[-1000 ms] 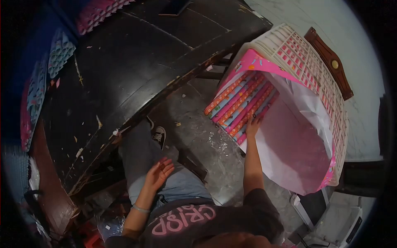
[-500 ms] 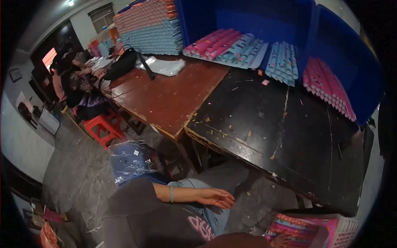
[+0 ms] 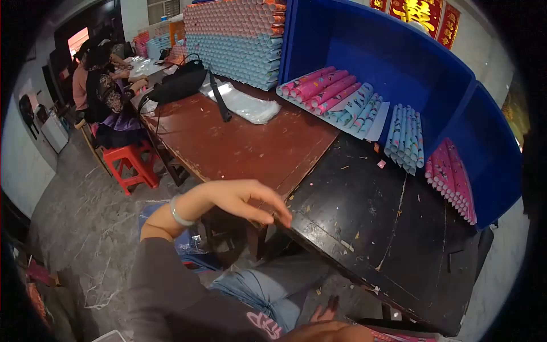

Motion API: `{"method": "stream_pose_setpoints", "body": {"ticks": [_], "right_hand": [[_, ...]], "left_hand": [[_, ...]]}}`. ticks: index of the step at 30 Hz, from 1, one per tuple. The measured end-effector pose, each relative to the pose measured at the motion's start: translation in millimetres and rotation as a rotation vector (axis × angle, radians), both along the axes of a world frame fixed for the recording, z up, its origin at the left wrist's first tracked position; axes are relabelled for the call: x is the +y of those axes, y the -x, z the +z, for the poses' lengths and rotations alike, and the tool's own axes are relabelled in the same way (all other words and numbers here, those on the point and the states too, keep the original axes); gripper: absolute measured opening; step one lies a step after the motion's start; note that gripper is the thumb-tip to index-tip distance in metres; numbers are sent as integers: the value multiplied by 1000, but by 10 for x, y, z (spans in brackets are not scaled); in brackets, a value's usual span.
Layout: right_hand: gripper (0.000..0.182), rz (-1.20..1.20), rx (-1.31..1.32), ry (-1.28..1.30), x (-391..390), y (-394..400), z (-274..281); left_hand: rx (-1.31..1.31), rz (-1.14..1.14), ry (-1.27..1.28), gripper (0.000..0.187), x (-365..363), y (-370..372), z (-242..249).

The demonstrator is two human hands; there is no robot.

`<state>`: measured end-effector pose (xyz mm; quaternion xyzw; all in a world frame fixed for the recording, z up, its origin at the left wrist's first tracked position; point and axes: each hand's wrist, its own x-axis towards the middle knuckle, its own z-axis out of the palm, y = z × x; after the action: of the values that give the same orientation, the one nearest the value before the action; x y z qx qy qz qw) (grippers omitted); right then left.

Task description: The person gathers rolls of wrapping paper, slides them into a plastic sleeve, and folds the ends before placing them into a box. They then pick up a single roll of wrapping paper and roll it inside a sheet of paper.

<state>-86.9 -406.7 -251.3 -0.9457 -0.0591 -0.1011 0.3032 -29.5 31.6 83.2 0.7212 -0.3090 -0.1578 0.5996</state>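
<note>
My left hand, with a pale bangle on its wrist, is raised at the near edge of the tables. Its fingers bend loosely downward, apart from the thumb, and nothing is in them. Low in the view, my right hand shows only in part, its fingers apart beside my knee; I see nothing held there. Close to it, at the bottom edge, pink patterned paper rolls are partly cut off. On the black tabletop lie small paper scraps.
Blue bins hold pink rolls and light-blue rolls. A tall stack of rolls stands behind a black bag and clear plastic bags. People sit at the far left near a red stool.
My left hand has risen from my lap to the table edge. My right hand has moved left, away from the rolls at lower right. The view has shifted.
</note>
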Motion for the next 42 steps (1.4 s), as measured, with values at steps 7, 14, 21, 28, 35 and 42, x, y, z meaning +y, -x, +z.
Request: {"method": "stream_pose_setpoints", "body": {"ticks": [7,14,21,28,35,42], "right_hand": [[20,705,-51,-473,616,-459,2230],[24,720,292,-529,1521,-1675,3168],[61,516,107,-768,3391,-3703,2701],[62,269,-186,-568,4251,-4400,2376],[50,182,-66,-672,4399,-4119,2550],[50,186,-352,-173,4246,-4344,2507]], "left_hand": [[-879,383,-661,30,668,-1106,248],[-1003,795,-677,13,1118,-1809,-394],[-1074,888,-545,12,1236,-1793,-490],[-1077,850,-602,10,1211,-1853,-633],[-1119,848,-500,8,1167,-1817,-585],[-1133,843,-509,12,1103,-1793,-584]]}}
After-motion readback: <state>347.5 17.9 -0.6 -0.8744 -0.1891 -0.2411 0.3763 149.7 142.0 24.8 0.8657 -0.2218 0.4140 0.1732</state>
